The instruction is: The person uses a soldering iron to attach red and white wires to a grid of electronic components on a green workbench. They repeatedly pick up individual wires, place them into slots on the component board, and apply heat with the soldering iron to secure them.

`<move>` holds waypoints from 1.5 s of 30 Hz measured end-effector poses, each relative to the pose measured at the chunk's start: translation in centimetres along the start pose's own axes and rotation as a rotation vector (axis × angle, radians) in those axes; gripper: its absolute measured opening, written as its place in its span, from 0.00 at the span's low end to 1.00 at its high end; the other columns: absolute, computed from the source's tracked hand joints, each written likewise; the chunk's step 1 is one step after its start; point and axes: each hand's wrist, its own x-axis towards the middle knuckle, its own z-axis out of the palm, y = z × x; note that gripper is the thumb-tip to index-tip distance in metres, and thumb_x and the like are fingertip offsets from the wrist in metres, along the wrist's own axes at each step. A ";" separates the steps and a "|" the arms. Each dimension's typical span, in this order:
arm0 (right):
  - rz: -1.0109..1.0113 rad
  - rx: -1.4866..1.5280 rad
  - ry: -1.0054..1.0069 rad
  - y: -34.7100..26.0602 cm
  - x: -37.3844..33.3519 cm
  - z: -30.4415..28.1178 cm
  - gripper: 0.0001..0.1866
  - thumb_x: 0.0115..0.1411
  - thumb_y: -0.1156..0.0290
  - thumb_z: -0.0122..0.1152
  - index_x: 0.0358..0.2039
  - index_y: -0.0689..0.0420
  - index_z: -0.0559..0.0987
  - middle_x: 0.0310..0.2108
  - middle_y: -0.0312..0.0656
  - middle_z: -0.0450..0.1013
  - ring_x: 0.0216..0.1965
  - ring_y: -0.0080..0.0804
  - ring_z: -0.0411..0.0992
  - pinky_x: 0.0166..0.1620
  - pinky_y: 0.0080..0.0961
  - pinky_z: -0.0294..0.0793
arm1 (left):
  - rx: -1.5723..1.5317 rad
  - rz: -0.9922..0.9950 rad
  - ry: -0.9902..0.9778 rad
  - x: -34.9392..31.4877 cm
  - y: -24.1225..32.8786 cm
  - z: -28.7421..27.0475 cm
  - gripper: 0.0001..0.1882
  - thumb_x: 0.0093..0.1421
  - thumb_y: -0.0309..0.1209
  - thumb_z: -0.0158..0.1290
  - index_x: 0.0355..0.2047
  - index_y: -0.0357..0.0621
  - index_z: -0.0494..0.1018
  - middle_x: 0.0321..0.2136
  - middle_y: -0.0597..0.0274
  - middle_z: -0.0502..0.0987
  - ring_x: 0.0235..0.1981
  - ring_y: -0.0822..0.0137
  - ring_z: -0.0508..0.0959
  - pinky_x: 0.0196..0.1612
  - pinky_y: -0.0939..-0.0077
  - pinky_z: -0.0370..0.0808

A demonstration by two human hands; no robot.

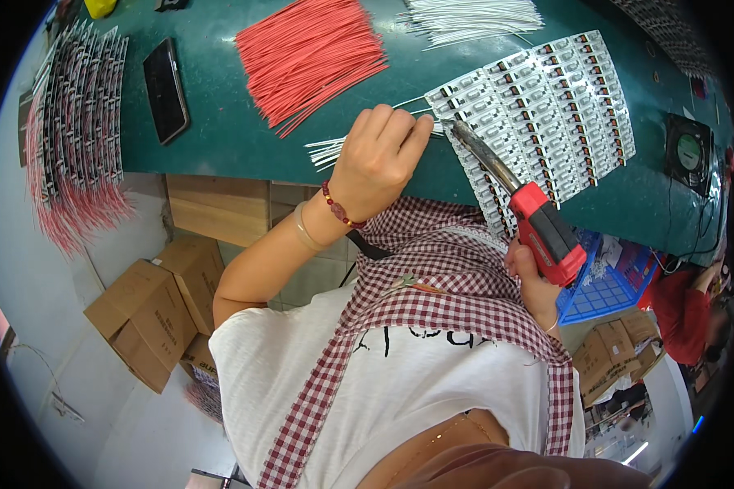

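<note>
Close to the panel's left edge, my left hand (381, 155) is closed around a small bundle of white wires (326, 152), whose ends stick out past the hand. A red and black soldering gun (544, 230) is gripped in my right hand (537, 292). Its metal tip reaches up and left to the panel's edge, beside my left fingertips; whether it touches a wire is too small to tell. The panel of small white circuit boards (538, 114) lies on the green table (212, 155) in rows, overhanging the near edge.
Red wires (310, 57) lie in a pile, with more white wires (473, 18) at the back. At the left are a phone (165, 90) and board strips with red wires attached (77, 122). A small fan (689, 153) stands right; a blue basket (599, 297) and cardboard boxes (143, 314) are below.
</note>
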 end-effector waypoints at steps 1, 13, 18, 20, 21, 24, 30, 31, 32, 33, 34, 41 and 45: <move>-0.001 0.043 0.021 -0.1 -0.1 0.1 0.22 0.63 0.60 0.58 0.50 0.64 0.71 0.22 0.38 0.70 0.19 0.21 0.64 0.24 0.19 0.63 | 0.001 0.002 0.000 0.0 0.0 0.0 0.19 0.43 0.18 0.55 0.39 0.36 0.77 0.27 0.63 0.72 0.27 0.65 0.69 0.30 0.71 0.66; 0.121 0.501 0.082 -3.3 -0.1 -0.9 0.10 0.62 0.68 0.59 0.27 0.60 0.75 0.21 0.34 0.70 0.22 0.19 0.66 0.27 0.19 0.64 | 0.038 0.043 0.029 0.0 0.0 0.1 0.18 0.44 0.20 0.55 0.39 0.36 0.78 0.28 0.62 0.72 0.28 0.64 0.70 0.30 0.72 0.66; 0.085 0.433 0.100 -1.3 -0.6 -0.1 0.25 0.62 0.57 0.59 0.51 0.64 0.71 0.19 0.39 0.69 0.17 0.20 0.62 0.21 0.18 0.59 | -0.009 0.061 0.022 -0.6 0.7 0.0 0.19 0.44 0.20 0.55 0.40 0.36 0.78 0.28 0.62 0.72 0.28 0.65 0.70 0.30 0.72 0.67; 0.103 0.428 0.091 -1.0 -0.7 0.0 0.24 0.62 0.58 0.58 0.51 0.64 0.71 0.19 0.39 0.69 0.17 0.20 0.62 0.21 0.18 0.59 | -0.017 0.054 0.022 -0.7 0.8 0.3 0.19 0.44 0.20 0.55 0.40 0.36 0.78 0.28 0.63 0.72 0.27 0.65 0.70 0.30 0.72 0.67; 0.113 0.426 0.088 -0.9 -0.8 0.1 0.24 0.62 0.59 0.58 0.50 0.65 0.71 0.19 0.39 0.70 0.17 0.20 0.63 0.22 0.18 0.60 | -0.021 0.050 0.022 -0.8 0.8 0.3 0.19 0.44 0.20 0.55 0.41 0.36 0.78 0.28 0.63 0.72 0.27 0.65 0.69 0.30 0.72 0.67; 0.128 0.361 0.080 -0.6 -0.9 0.1 0.23 0.62 0.61 0.59 0.50 0.65 0.71 0.20 0.39 0.70 0.17 0.20 0.64 0.22 0.18 0.61 | -0.011 0.050 0.001 -0.6 0.9 0.2 0.19 0.44 0.20 0.55 0.41 0.36 0.78 0.28 0.63 0.72 0.27 0.65 0.69 0.30 0.72 0.67; 0.029 0.198 0.093 1.0 -1.5 0.3 0.23 0.62 0.60 0.59 0.50 0.65 0.71 0.22 0.39 0.71 0.19 0.21 0.65 0.23 0.18 0.63 | -0.004 0.044 -0.009 -0.6 0.9 0.1 0.19 0.44 0.20 0.55 0.40 0.36 0.78 0.28 0.63 0.72 0.27 0.65 0.69 0.30 0.72 0.66; 0.035 0.245 0.115 0.8 -1.5 0.4 0.24 0.62 0.60 0.59 0.50 0.65 0.71 0.22 0.39 0.71 0.19 0.21 0.65 0.23 0.18 0.63 | -0.002 0.047 -0.006 -0.6 0.9 0.2 0.19 0.44 0.20 0.55 0.40 0.36 0.78 0.28 0.63 0.72 0.27 0.65 0.69 0.30 0.72 0.66; 0.040 0.291 0.139 0.6 -1.6 0.5 0.24 0.62 0.59 0.59 0.50 0.65 0.71 0.22 0.39 0.71 0.19 0.21 0.65 0.23 0.18 0.63 | -0.001 0.050 -0.003 -0.6 0.8 0.3 0.19 0.45 0.20 0.55 0.40 0.36 0.78 0.28 0.63 0.72 0.27 0.65 0.69 0.30 0.72 0.66; 0.059 0.339 0.147 0.1 -1.6 0.4 0.25 0.62 0.58 0.59 0.51 0.65 0.71 0.22 0.39 0.71 0.19 0.21 0.65 0.23 0.18 0.63 | 0.000 0.053 0.000 -0.7 0.7 0.4 0.19 0.45 0.20 0.55 0.40 0.36 0.78 0.28 0.63 0.72 0.27 0.65 0.69 0.30 0.72 0.66; 0.072 0.370 0.139 -0.3 -1.5 0.2 0.25 0.62 0.58 0.59 0.51 0.65 0.71 0.22 0.39 0.71 0.19 0.21 0.65 0.23 0.18 0.63 | 0.005 0.050 -0.003 -0.6 0.8 0.3 0.19 0.44 0.20 0.55 0.40 0.37 0.78 0.28 0.63 0.72 0.27 0.65 0.70 0.30 0.72 0.66; 0.095 0.451 0.060 -0.9 -1.4 -0.8 0.19 0.62 0.61 0.59 0.46 0.63 0.72 0.23 0.37 0.70 0.22 0.20 0.65 0.26 0.18 0.63 | 0.030 0.081 0.037 -0.5 0.7 0.1 0.18 0.44 0.22 0.56 0.39 0.37 0.78 0.28 0.63 0.72 0.27 0.65 0.70 0.30 0.72 0.67; 0.114 0.505 0.035 -1.0 -1.8 -1.0 0.05 0.63 0.72 0.59 0.32 0.61 0.76 0.26 0.32 0.71 0.28 0.21 0.68 0.32 0.21 0.68 | -0.007 0.107 0.038 -0.8 1.3 0.1 0.19 0.44 0.23 0.55 0.40 0.37 0.78 0.28 0.63 0.72 0.27 0.65 0.70 0.31 0.72 0.67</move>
